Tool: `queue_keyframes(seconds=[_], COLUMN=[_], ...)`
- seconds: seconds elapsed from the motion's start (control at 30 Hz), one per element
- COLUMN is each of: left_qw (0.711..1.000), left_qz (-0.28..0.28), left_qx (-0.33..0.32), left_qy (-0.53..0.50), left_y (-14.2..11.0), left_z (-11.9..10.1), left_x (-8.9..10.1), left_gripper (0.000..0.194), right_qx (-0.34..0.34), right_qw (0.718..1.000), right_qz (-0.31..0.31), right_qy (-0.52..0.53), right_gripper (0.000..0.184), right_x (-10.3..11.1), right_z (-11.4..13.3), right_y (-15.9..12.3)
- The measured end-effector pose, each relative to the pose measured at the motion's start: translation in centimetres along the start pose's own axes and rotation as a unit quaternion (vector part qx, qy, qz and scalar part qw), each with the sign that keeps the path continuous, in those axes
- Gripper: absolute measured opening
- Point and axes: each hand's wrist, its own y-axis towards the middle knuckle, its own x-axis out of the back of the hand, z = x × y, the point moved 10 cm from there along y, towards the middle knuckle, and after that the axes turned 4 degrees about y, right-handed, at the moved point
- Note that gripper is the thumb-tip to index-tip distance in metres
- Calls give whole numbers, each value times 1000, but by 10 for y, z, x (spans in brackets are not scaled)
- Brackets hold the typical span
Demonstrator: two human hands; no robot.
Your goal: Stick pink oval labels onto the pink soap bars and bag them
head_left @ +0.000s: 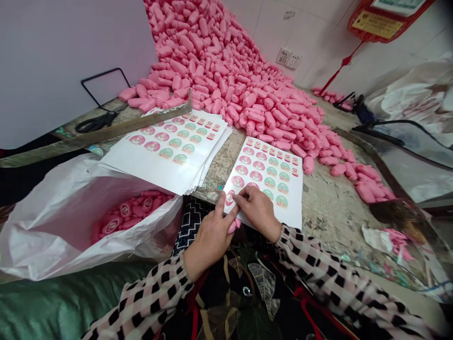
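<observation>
A sheet of stickers (244,182) lies at the table's front edge, printed with pink and green oval labels. My left hand (212,236) rests at the sheet's near left corner, its fingers reaching over the edge. A small pink bottle (233,225) is tucked in its palm, mostly hidden. My right hand (257,210) bends over the same corner, thumb and forefinger pinched at the edge of a pink sticker (230,198). Whether that sticker has lifted from its backing is hard to see.
A big heap of pink bottles (219,71) covers the table's back. To the left lie a stack of sticker sheets (148,163), a long flat bar (106,134) and black scissors (95,122). An open white sack (53,222) holds labelled pink bottles (132,212).
</observation>
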Motion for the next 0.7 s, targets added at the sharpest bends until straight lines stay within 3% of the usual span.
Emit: queue_keyframes(seconds=[0.27,0.47,0.6,0.7], left_qw=[1000,1000,1000,1000], left_qz=[-2,-5,-11,-16], left_qx=[1,3,9,8], left_qy=[13,16,7,-22], left_y=[-1,-2,-2,-2], left_z=[1,1,1,3], left_x=[-3,-3,-1,0], left_gripper=[62,60,60,57], right_qx=[-35,-37,-27,-4], right_qw=[992,967,947,948], right_qz=[68,115,117,99], right_qy=[100,226,299,303], right_gripper=[22,24,25,25], right_x=[-5,-14,-4,12], right_z=[-9,-8,0,3], right_y=[23,33,32,34])
